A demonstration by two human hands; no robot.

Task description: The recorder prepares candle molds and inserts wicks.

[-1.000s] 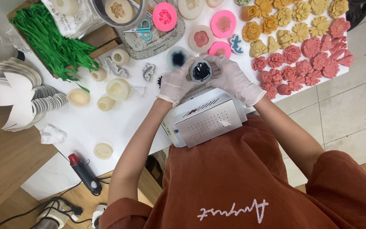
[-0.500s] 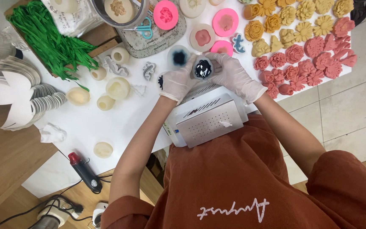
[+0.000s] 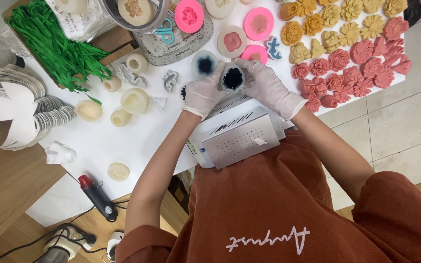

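Both my gloved hands hold a small round translucent mould (image 3: 232,78) filled with dark blue material, above the white table (image 3: 123,141). My left hand (image 3: 201,93) grips its left side and my right hand (image 3: 265,85) wraps its right side. A second round mould with a dark blue centre (image 3: 204,65) lies on the table just left of it. A silver perforated device (image 3: 239,136) sits at the table's front edge below my hands.
Yellow (image 3: 337,22) and red flower-shaped pieces (image 3: 352,73) fill the right of the table. Pink moulds (image 3: 258,23), a grey tray with scissors (image 3: 169,31), cream moulds (image 3: 135,101), green shredded strips (image 3: 59,46), stacked white paper (image 3: 20,107) and a red-tipped tool (image 3: 96,197) lie around.
The mould's dark blue surface looked glossy and smooth earlier; it now looks rougher with a ragged edge. My hands shifted slightly up the table.
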